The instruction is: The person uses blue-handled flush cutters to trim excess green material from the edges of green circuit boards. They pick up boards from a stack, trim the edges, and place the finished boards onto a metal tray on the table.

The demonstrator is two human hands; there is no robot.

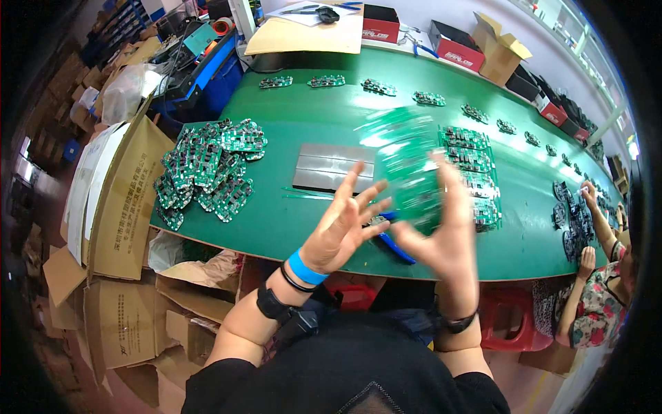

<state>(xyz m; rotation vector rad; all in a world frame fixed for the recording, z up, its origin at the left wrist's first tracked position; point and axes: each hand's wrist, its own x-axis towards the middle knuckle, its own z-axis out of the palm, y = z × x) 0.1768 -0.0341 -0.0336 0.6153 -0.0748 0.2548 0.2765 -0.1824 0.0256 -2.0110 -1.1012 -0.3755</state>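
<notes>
A green circuit board panel [407,169], smeared by motion, is held up over the middle of the bench by my right hand [448,228], thumb on the near side. My left hand [345,224] is raised just left of the panel, fingers spread and palm bare. Beyond it a grey metal block [327,165] with grooves lies flat, thin green strips [310,194] along its near edge. Blue-handled pliers [396,250] lie partly hidden behind my hands. On the right are populated circuit board panels [476,172]; on the left is a loose heap of separate circuit boards [207,165].
Single boards [379,87] form a row along the back of the green bench [276,117]. Opened cardboard boxes [127,200] stand against its left end. Red boxes [452,52] line the back. At far right a co-worker's hands [587,200] are near dark parts [569,217].
</notes>
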